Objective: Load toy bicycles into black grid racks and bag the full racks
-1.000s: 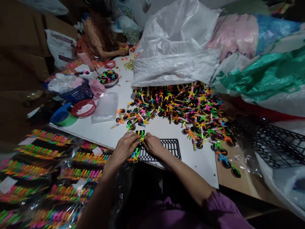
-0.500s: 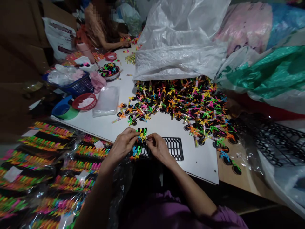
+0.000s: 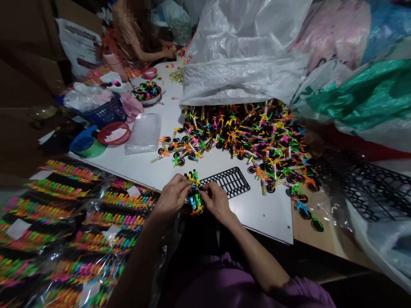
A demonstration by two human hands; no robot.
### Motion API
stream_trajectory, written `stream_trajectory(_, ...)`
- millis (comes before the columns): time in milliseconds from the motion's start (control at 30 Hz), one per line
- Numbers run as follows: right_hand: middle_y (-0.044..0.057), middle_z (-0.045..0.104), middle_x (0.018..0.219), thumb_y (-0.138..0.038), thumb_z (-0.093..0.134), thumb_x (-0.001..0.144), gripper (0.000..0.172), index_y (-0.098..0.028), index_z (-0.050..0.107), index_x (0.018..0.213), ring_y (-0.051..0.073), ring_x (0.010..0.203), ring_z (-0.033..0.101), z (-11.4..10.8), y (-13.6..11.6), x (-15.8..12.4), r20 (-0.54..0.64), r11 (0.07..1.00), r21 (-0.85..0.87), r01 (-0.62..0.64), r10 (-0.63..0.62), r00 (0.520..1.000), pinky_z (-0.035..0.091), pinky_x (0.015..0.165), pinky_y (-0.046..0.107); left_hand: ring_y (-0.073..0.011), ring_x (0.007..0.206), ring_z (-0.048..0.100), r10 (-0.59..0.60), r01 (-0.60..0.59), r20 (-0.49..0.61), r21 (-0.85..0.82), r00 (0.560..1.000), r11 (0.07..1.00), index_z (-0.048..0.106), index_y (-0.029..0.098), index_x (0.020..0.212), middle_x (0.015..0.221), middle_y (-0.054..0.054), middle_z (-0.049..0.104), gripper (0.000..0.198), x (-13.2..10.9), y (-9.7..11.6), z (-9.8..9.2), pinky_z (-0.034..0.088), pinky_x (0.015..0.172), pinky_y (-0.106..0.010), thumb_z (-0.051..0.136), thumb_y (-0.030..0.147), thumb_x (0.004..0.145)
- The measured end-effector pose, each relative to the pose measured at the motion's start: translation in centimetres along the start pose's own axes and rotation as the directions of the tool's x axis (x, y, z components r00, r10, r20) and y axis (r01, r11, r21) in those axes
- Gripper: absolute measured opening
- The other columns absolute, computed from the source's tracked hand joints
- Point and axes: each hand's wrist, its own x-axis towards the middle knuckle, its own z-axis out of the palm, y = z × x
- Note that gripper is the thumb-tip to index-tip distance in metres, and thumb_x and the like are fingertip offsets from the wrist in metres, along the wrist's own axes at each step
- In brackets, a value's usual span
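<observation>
Small toy bicycles (image 3: pixel 195 197) in yellow, green, blue and orange sit in a row on the left end of a black plastic lattice rack (image 3: pixel 231 183), at the table's front edge. My left hand (image 3: pixel 172 193) is closed, thumb and fingertips pinching at the bicycles from the left. From the other side my right hand (image 3: pixel 218 202) pinches at the same cluster, its wrist just below the rack's bare part. Exactly which parts sit between the fingertips is hidden. Beyond my hands lies a heap of similar toy bicycles (image 3: pixel 231 136) with small candy-filled tubes.
A large white sack (image 3: pixel 244 81) backs the heap. Clear plastic bags (image 3: pixel 143 134), a red basket (image 3: pixel 113 134) and a blue basket (image 3: pixel 105 112) stand left. Packed rows of bicycles (image 3: pixel 105 222) lie lower left. More black racks (image 3: pixel 379 188) are at right. Another person's arm (image 3: pixel 150 55) is far back.
The rack has turned, its right end swinging up and away from me. The bicycles between my hands have tilted with it, and both hands stay on them.
</observation>
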Motion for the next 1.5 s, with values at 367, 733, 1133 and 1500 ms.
stream_trajectory(367, 0.005, 0.055, 0.081, -0.024, 0.042, 0.089, 0.012, -0.018, 0.053, 0.087, 0.016, 0.075, 0.052, -0.4, 0.0, 0.1, 0.134, 0.963, -0.152, 0.222, -0.202, 0.970, 0.043, 0.065, 0.026, -0.0124, 0.077, 0.056, -0.045, 0.047, -0.081, 0.030, 0.996, 0.998, 0.062, 0.017, 0.101, 0.082, -0.002, 0.054, 0.023, -0.2, 0.2, 0.9, 0.046, 0.072, -0.023, 0.046, 0.023, 0.086)
stream_trajectory(733, 0.004, 0.054, 0.087, -0.023, 0.043, 0.089, 0.010, -0.019, 0.052, 0.093, 0.015, 0.083, 0.052, -0.4, 0.5, -0.3, 0.154, 0.973, 0.077, 0.216, -0.226, 0.962, 0.044, 0.074, 0.027, -0.0117, 0.076, 0.056, -0.020, 0.028, -0.118, 0.068, 0.993, 0.997, 0.063, 0.018, 0.098, 0.080, -0.002, 0.054, 0.022, 0.0, -0.2, 1.3, 0.045, 0.071, -0.022, 0.045, 0.025, 0.088)
stream_trajectory(1133, 0.004, 0.056, 0.092, -0.019, 0.041, 0.090, 0.016, -0.020, 0.055, 0.098, 0.014, 0.084, 0.054, -4.1, 1.2, 6.4, 0.229, 0.943, -0.172, 0.285, -0.243, 0.943, 0.043, 0.074, 0.024, -0.0168, 0.078, 0.058, 0.211, -0.170, -0.131, 0.269, 0.969, 0.948, 0.062, 0.017, 0.093, 0.081, -0.005, 0.063, 0.023, 0.7, -0.4, 2.5, 0.050, 0.072, -0.031, 0.040, 0.021, 0.089)
stream_trajectory(1500, 0.011, 0.052, 0.110, -0.016, 0.042, 0.088, 0.020, -0.016, 0.062, 0.089, 0.023, 0.103, 0.044, -1.2, -0.7, 20.9, 0.595, 0.430, -0.567, 0.703, -0.376, 0.710, 0.043, 0.076, 0.031, -0.0176, 0.090, 0.058, 0.172, -0.134, -0.047, 0.438, 0.984, 0.889, 0.058, 0.020, 0.107, 0.095, -0.005, 0.065, 0.027, -2.0, -2.0, 1.9, 0.049, 0.079, -0.030, 0.042, 0.016, 0.087)
